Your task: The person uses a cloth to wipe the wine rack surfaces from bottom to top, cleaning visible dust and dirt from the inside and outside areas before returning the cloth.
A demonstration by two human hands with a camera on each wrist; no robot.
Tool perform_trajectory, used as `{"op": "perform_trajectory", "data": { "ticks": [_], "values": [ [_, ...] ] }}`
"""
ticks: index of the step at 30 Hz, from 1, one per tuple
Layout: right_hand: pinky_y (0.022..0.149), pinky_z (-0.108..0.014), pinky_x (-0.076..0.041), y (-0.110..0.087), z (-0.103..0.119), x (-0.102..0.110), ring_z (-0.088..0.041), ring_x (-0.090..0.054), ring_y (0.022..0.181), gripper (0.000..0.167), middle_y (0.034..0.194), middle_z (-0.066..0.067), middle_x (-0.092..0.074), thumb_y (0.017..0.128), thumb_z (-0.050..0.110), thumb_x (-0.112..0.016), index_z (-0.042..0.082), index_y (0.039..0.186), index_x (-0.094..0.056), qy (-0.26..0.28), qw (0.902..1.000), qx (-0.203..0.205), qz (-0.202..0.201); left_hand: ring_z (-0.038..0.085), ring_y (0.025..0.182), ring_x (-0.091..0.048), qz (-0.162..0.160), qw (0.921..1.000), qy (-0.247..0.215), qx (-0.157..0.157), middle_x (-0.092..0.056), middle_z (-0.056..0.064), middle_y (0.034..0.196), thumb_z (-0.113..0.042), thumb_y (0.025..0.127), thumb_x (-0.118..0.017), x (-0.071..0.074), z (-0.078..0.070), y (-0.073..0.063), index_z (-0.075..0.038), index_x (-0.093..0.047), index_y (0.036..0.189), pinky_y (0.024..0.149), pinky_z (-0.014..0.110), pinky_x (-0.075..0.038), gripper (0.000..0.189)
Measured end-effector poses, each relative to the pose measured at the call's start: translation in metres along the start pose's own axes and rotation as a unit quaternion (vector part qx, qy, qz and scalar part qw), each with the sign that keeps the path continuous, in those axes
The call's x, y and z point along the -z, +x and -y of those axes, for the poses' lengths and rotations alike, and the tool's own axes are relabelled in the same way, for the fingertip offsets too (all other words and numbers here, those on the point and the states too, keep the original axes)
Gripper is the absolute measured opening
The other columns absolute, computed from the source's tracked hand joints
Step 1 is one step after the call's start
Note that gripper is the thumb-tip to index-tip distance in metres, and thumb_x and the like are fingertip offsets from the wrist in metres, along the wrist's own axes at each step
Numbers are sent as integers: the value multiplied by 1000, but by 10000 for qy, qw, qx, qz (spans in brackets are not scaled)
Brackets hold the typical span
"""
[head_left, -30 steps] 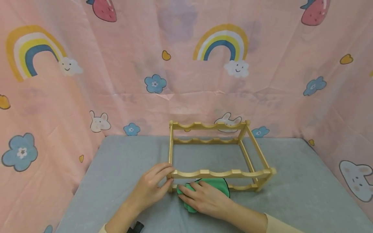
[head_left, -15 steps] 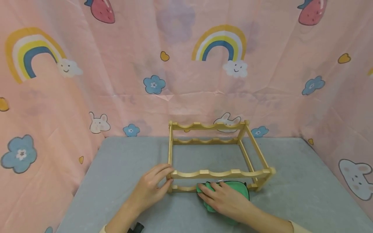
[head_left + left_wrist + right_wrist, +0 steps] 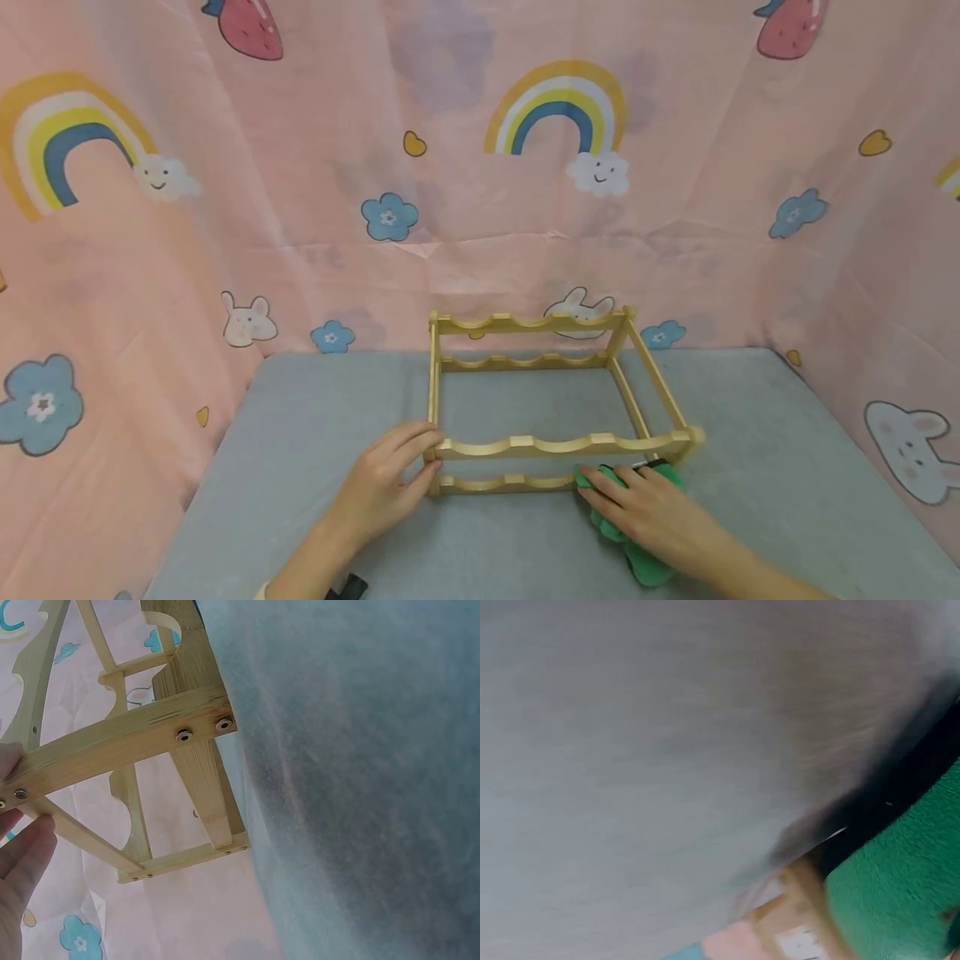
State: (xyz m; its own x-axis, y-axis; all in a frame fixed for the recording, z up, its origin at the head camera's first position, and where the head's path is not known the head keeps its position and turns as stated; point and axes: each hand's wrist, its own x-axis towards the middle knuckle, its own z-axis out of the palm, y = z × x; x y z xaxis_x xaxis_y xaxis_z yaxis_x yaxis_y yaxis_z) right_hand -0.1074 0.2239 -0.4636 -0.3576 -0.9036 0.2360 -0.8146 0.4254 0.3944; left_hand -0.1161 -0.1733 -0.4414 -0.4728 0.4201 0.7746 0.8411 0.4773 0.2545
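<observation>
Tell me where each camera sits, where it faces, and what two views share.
Head: worn on the head, facing forward and down at the wooden rack; left hand, right hand and forearms show.
Left wrist: on that wrist, facing the rack's end, image tilted; left hand partly shows at left.
Right wrist: on that wrist, facing a blurred grey surface, green cloth at right; at most a sliver of hand shows.
Shared: head and left wrist both show the left hand holding the rack.
</observation>
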Motion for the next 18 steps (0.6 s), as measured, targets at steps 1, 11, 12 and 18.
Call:
{"op": "perform_trajectory", "data": {
  "ticks": [1,11,12,18],
  "values": [
    [66,-32,-55,-5,-1,0,-23,-61,94,81,142,-8,-62,113,17,7,15,132,-72,26,10000,-49,5,28,102,-72,-4,10000,-4,15,-72,11,116,10,71,-87,0,0,-1,0,-72,117,91,34,-61,49],
    [59,-31,-49,-48,-18,2,-30,-65,104,66,140,-12,-62,116,20,-4,13,131,-68,114,9986,-171,-492,26,106,-71,131,9997,-81,194,-72,11,116,6,77,-85,0,1,-2,-1,-72,116,96,29,-58,42],
    [59,-30,-47,-50,-20,3,-29,-65,103,63,140,-12,-62,117,20,-6,13,130,-67,107,9981,-178,-573,26,106,-71,132,9997,-82,198,-72,11,116,6,76,-86,0,1,-2,-1,-72,116,96,29,-58,42],
    [61,-30,-47,-56,-30,15,-23,-61,93,53,137,-14,-62,117,19,-11,15,154,-50,51,9951,-195,-969,26,104,-71,121,9997,-67,203,-71,11,115,7,75,-86,1,0,-2,-1,-72,116,95,29,-59,44]
  ]
}}
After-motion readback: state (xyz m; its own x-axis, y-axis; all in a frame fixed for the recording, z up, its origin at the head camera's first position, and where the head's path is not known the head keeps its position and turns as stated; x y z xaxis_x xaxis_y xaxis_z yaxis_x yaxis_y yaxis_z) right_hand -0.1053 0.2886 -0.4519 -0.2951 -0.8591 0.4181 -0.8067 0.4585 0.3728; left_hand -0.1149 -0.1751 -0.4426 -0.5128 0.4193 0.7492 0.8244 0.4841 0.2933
